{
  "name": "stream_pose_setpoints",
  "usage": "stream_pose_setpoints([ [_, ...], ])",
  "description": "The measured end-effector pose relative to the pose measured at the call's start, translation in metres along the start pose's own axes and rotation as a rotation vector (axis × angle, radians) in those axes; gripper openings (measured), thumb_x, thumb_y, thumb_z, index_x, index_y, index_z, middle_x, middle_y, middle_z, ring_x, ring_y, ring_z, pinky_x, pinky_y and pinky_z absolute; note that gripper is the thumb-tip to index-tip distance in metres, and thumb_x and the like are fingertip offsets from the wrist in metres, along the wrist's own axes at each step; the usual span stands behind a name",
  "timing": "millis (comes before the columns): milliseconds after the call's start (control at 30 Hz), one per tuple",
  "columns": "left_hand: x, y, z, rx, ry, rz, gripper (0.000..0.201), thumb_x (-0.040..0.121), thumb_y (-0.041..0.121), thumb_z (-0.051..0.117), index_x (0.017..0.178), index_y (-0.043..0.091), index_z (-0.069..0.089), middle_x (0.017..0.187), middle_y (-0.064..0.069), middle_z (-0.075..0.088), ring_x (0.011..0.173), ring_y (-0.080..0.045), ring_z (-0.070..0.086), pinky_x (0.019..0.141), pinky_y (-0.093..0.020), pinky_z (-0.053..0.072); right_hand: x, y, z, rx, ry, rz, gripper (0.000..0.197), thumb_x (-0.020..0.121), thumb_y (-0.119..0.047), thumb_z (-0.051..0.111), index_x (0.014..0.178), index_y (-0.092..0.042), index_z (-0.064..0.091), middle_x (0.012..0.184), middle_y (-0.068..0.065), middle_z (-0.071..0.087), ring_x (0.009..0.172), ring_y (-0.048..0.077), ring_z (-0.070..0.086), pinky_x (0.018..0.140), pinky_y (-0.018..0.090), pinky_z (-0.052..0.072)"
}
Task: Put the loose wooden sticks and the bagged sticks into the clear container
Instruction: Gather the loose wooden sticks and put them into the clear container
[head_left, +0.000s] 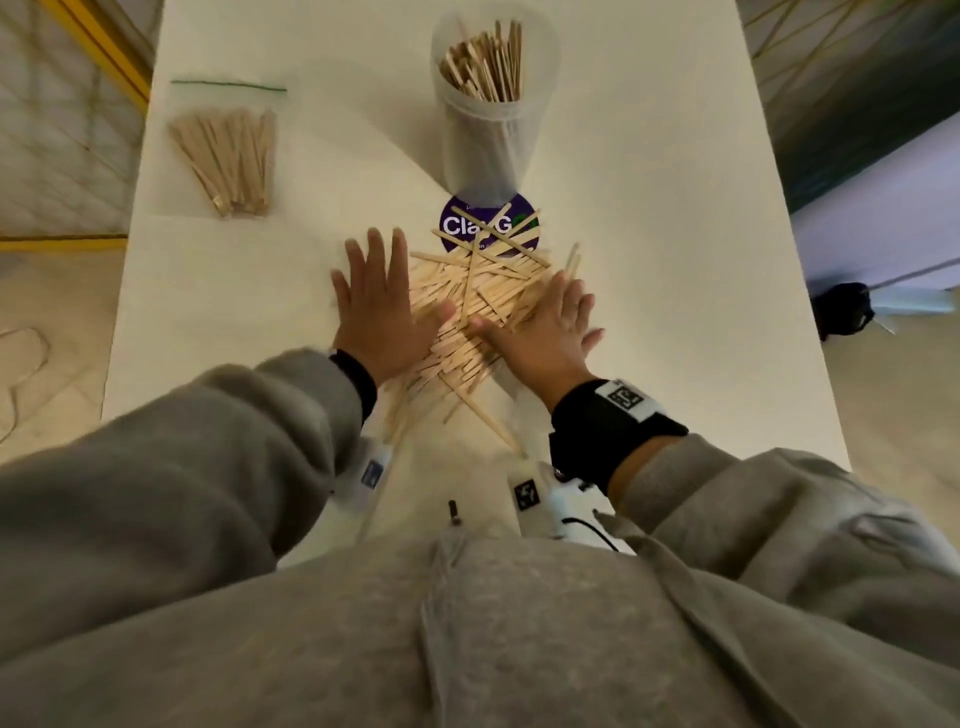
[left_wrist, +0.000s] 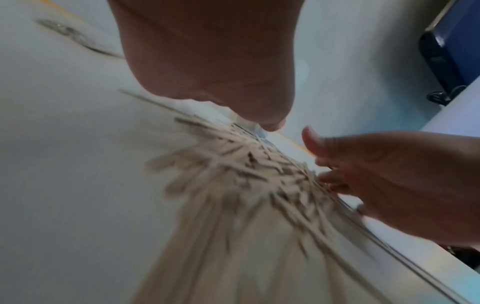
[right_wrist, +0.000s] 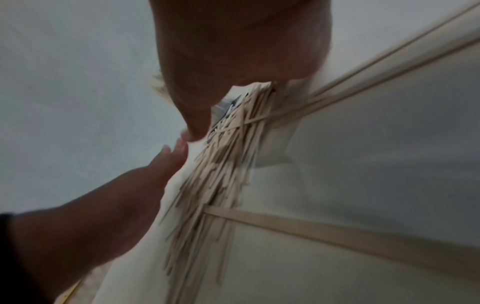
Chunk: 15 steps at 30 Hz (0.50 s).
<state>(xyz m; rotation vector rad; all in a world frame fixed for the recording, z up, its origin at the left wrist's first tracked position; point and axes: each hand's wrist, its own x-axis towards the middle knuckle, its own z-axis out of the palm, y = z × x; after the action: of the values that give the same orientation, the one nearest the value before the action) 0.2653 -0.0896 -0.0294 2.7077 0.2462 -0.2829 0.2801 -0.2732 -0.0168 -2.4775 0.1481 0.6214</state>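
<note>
A heap of loose wooden sticks (head_left: 478, 306) lies mid-table, also seen blurred in the left wrist view (left_wrist: 246, 181) and the right wrist view (right_wrist: 223, 156). My left hand (head_left: 379, 306) lies flat with straight fingers on the heap's left side. On its right side my right hand (head_left: 550, 327) rests flat with spread fingers. Neither hand grips a stick. The clear container (head_left: 493, 104) stands upright behind the heap, partly filled with sticks. A zip bag of sticks (head_left: 228, 156) lies at the far left of the table.
A round purple lid (head_left: 488, 228) with white lettering lies under the heap's far end, just before the container. The white table (head_left: 649, 260) has edges close on both sides. A dark object (head_left: 844, 312) sits on the floor to the right.
</note>
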Motion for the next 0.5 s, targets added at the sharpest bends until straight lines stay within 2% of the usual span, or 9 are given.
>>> stream_pose_setpoints([
  [100, 0.031, 0.008, -0.012, 0.044, -0.122, 0.070, 0.092, 0.088, 0.060, 0.041, 0.150, 0.014, -0.009, 0.160, -0.012, -0.003, 0.146, -0.036, -0.008, 0.116, -0.056, -0.001, 0.005, -0.012, 0.001, -0.075, -0.020, -0.010, 0.123, 0.069, -0.076, 0.059, 0.151, -0.016, -0.010, 0.160, 0.013, -0.016, 0.146, 0.034, -0.019, 0.115, 0.061, -0.009],
  [167, 0.032, 0.013, -0.013, 0.054, -0.211, 0.127, 0.098, 0.084, 0.065, 0.045, 0.150, 0.014, -0.007, 0.160, -0.011, 0.001, 0.146, -0.035, -0.004, 0.116, -0.057, 0.001, 0.007, -0.010, -0.009, -0.112, -0.060, -0.026, 0.118, 0.070, -0.073, 0.062, 0.152, -0.019, -0.004, 0.161, 0.012, -0.012, 0.147, 0.035, -0.013, 0.116, 0.060, -0.002],
  [233, 0.025, 0.017, -0.012, 0.046, -0.242, 0.171, 0.111, 0.075, 0.070, 0.053, 0.150, 0.012, -0.003, 0.159, -0.012, 0.007, 0.146, -0.035, 0.002, 0.116, -0.057, 0.005, 0.012, -0.003, -0.030, -0.163, -0.124, -0.111, 0.117, 0.067, -0.062, 0.073, 0.152, -0.024, 0.002, 0.162, 0.008, -0.009, 0.148, 0.035, -0.007, 0.117, 0.057, 0.005],
  [333, 0.010, 0.021, -0.004, 0.141, -0.244, 0.233, 0.132, 0.057, 0.079, 0.061, 0.149, 0.009, -0.003, 0.154, -0.016, 0.017, 0.141, -0.037, 0.015, 0.114, -0.056, 0.015, 0.021, 0.005, -0.050, -0.508, -0.164, -0.491, 0.119, 0.064, -0.044, 0.083, 0.153, -0.026, 0.006, 0.162, 0.006, 0.000, 0.148, 0.034, -0.005, 0.118, 0.057, 0.004],
  [400, -0.004, 0.020, 0.005, 0.221, -0.207, 0.190, 0.137, 0.056, 0.076, 0.066, 0.149, 0.010, -0.009, 0.156, -0.017, 0.010, 0.143, -0.039, 0.011, 0.115, -0.055, 0.014, 0.026, 0.003, -0.046, -0.674, -0.196, -0.744, 0.113, 0.067, -0.037, 0.083, 0.153, -0.022, 0.012, 0.161, 0.008, 0.011, 0.148, 0.034, 0.003, 0.118, 0.057, 0.005],
  [467, -0.018, 0.018, 0.008, 0.187, -0.147, 0.073, 0.133, 0.060, 0.067, 0.071, 0.149, 0.010, -0.010, 0.156, -0.019, 0.008, 0.144, -0.039, 0.009, 0.115, -0.053, 0.015, 0.029, -0.003, -0.036, -0.744, -0.228, -0.881, 0.101, 0.068, -0.028, 0.083, 0.150, -0.015, 0.026, 0.154, 0.013, 0.031, 0.143, 0.036, 0.024, 0.116, 0.053, 0.016],
  [500, -0.023, 0.017, 0.008, 0.155, -0.111, 0.026, 0.128, 0.062, 0.063, 0.073, 0.149, 0.009, -0.005, 0.154, -0.019, 0.015, 0.141, -0.038, 0.016, 0.113, -0.052, 0.021, 0.032, -0.006, -0.033, -0.738, -0.223, -0.923, 0.091, 0.069, -0.022, 0.082, 0.145, -0.010, 0.036, 0.145, 0.017, 0.043, 0.135, 0.039, 0.038, 0.112, 0.052, 0.027],
])
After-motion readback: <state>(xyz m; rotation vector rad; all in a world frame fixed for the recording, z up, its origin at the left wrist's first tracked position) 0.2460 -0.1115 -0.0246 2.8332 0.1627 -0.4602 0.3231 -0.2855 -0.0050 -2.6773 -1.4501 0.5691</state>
